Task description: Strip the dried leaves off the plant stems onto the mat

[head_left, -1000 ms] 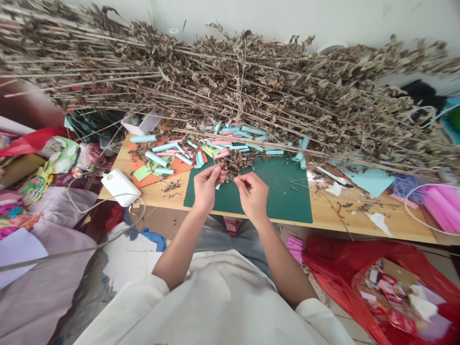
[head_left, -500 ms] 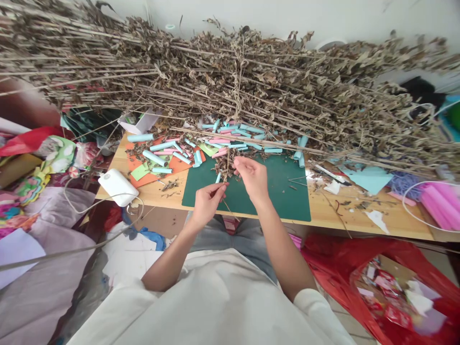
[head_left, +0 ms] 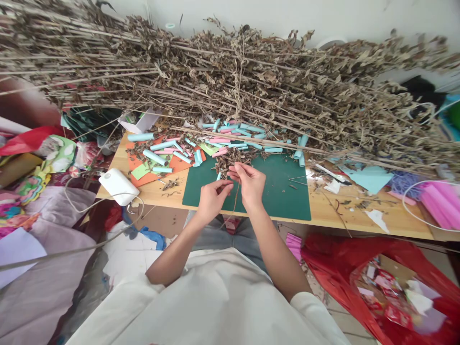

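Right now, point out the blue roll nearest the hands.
The small blue roll on the green mat, just beyond the left hand, beside the leaf pile; others lie farther.

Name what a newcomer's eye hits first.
First, the heap of dried brown leafy stalks sprawling across the back of the light wooden table. Next, pale blue rolled tubes scattered in front of the heap, then the right hand pinching a thin dry stem over the dark green rectangular mat. An open red plastic bag sits lower right.
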The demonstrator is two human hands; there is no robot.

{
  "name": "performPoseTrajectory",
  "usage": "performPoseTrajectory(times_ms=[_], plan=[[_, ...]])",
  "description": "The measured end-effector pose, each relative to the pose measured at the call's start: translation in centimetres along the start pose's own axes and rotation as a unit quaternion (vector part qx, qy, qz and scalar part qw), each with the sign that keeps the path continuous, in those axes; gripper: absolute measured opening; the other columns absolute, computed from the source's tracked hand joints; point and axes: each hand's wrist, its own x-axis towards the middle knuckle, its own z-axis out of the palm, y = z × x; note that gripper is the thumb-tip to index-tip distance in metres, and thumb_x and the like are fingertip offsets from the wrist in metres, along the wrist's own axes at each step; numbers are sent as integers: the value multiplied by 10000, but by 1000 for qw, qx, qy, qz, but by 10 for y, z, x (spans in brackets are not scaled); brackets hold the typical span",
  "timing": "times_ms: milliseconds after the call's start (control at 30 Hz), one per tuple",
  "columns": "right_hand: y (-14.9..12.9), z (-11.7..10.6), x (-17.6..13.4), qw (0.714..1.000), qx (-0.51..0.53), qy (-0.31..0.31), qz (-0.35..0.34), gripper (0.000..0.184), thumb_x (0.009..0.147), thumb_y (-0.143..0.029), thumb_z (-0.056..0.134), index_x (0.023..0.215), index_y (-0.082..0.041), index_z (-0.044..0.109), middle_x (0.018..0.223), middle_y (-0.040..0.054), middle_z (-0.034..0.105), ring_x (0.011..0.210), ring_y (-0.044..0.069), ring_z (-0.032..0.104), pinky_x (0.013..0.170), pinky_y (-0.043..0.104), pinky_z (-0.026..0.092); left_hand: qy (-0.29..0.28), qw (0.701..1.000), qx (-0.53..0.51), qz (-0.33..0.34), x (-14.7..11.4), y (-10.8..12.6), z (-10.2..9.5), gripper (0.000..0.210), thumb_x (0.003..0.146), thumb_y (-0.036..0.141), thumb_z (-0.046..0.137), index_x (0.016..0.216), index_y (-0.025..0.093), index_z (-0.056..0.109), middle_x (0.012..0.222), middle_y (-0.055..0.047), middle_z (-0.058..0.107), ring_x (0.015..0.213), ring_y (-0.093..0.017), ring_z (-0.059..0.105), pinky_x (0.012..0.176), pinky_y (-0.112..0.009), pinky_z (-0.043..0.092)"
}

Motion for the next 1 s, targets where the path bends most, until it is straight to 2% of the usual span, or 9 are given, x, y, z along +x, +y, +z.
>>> performPoseTrajectory(times_ms=[133,233,333,467,633,733,833,900,1000], plan=[[2,6,-4,1000,17,14,4,376,714,-467,770,908,-148,724,863,87,770,745,195,737,731,326,620,-4,1000,-24,-2,9,-4,10,291,823,430,674,874,160,772,664,-22,665,509,-97,436,512,-242,316],[4,2,-3,999,13,-28,19,402,735,-491,749,950,-152,722,885,91,771,787,198,740,759,329,616,-20,989,-136,-51,11,-4,14,291,776,438,712,806,150,749,638,-15,645,466,-73,391,465,-229,277],[3,-10,1,997,0,-68,46,454,797,-556,662,1029,-169,710,938,91,768,803,189,738,720,316,613,-25,967,-230,-105,12,-2,11,339,717,465,766,794,137,729,611,-11,621,432,-49,359,430,-214,236],[-2,-24,6,993,-52,-97,37,447,775,-538,689,1044,-182,719,887,61,757,728,158,711,651,272,591,-26,951,-271,-144,12,1,1,372,663,463,819,761,120,714,604,-10,596,426,-29,347,414,-203,201],[-3,-19,9,983,-110,-147,11,354,726,-465,745,937,-181,737,740,19,712,606,134,640,551,240,537,-70,935,-302,-170,10,2,-2,353,676,442,817,723,114,696,614,-13,580,429,-16,351,416,-196,175],[-1,-17,11,980,-143,-135,-22,283,758,-450,702,832,-178,722,665,4,679,554,126,603,528,238,508,-83,925,-325,-180,9,2,-1,335,661,412,828,732,110,701,612,-10,574,430,-11,335,422,-194,162],[-1,-20,13,964,-212,-139,-73,285,834,-442,619,841,-177,724,665,6,677,545,129,599,543,247,493,-78,914,-349,-191,9,2,-3,319,633,375,845,731,106,706,602,-6,563,429,-5,321,422,-190,160],[-4,-24,16,938,-290,-133,-134,293,882,-423,569,861,-181,732,678,11,682,564,131,604,596,256,495,-75,906,-366,-198,8,3,-5,305,618,345,851,726,101,704,596,-5,562,424,2,316,421,-183,155],[-10,-27,23,887,-380,-88,-245,296,920,-388,529,886,-193,750,763,36,710,695,152,642,729,273,510,-74,903,-372,-199,8,4,-6,295,618,325,848,724,93,701,596,-6,568,416,10,323,419,-171,155]])
